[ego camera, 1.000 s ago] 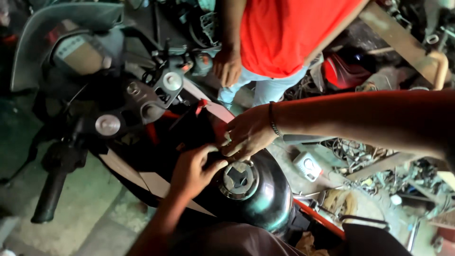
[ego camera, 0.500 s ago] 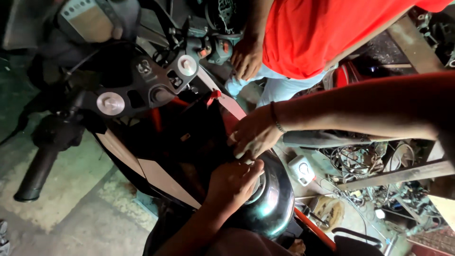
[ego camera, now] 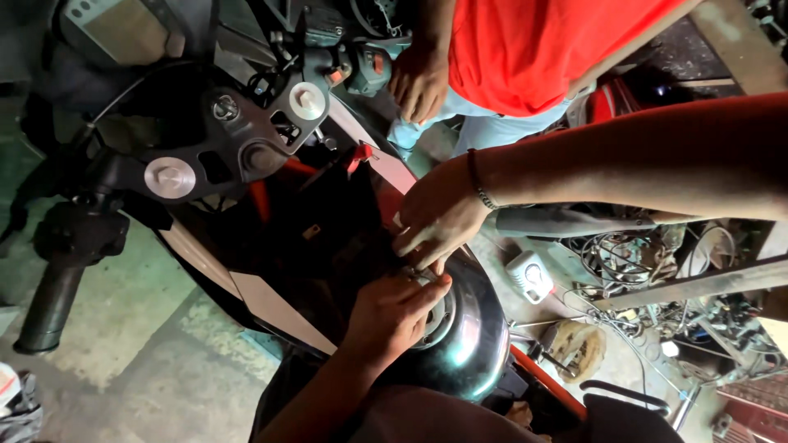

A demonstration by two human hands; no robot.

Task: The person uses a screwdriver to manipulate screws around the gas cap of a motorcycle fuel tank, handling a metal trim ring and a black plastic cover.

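Observation:
I look down on a motorcycle's glossy black fuel tank (ego camera: 478,349). My left hand (ego camera: 392,316) lies curled over the round metal filler cap (ego camera: 437,321), hiding most of it. My right hand (ego camera: 439,215), with a dark bracelet on its wrist, reaches in from the right. Its fingertips meet my left fingertips at the cap's upper edge. A small shiny metal piece (ego camera: 419,275) is pinched there between the two hands. I cannot make out what the piece is.
Another person in a red shirt (ego camera: 533,49) stands beyond the bike, one hand (ego camera: 419,82) by the right handlebar controls. The left handlebar grip (ego camera: 49,303) and the fork clamp (ego camera: 246,139) lie to the left. Wires, tools and a white device (ego camera: 529,275) litter the floor on the right.
My left hand has moved from beside the filler cap onto it and now covers it. My right hand has come down to meet it. The view has shifted closer to the tank.

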